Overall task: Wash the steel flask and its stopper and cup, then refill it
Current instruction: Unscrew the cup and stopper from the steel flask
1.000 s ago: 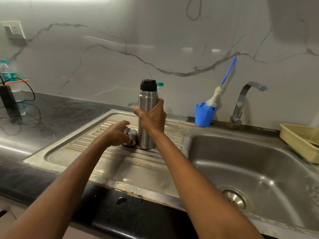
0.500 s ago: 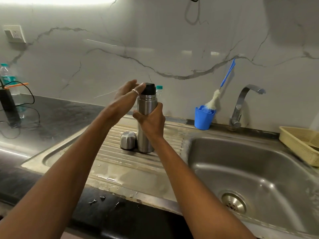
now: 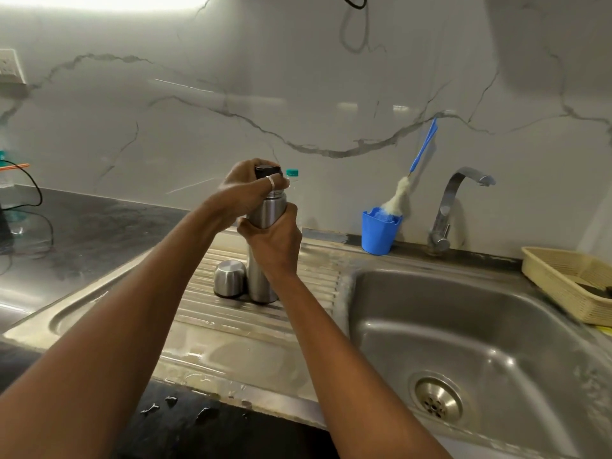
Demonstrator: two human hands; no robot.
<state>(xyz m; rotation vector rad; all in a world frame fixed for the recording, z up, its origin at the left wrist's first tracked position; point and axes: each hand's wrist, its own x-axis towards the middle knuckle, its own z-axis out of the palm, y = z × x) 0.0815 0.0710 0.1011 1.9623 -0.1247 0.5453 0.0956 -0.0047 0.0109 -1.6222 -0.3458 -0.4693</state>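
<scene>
Hands meet on the steel flask (image 3: 265, 260) standing upright on the ribbed drainboard (image 3: 205, 313): the right hand (image 3: 273, 241) is clamped around its body, the left hand (image 3: 246, 188) closed over the black stopper (image 3: 266, 168), the cup (image 3: 229, 278) inverted just beside the base. A hard twist could skid the flask on the wet steel or topple the cup. No brand or writing appears legible, though fingers hide much of the flask.

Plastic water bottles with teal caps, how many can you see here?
2. One plastic bottle stands against the wall just behind the steel flask, mostly hidden by it and the left hand. The other is at the far left edge, cut off. More may be hidden.
</scene>
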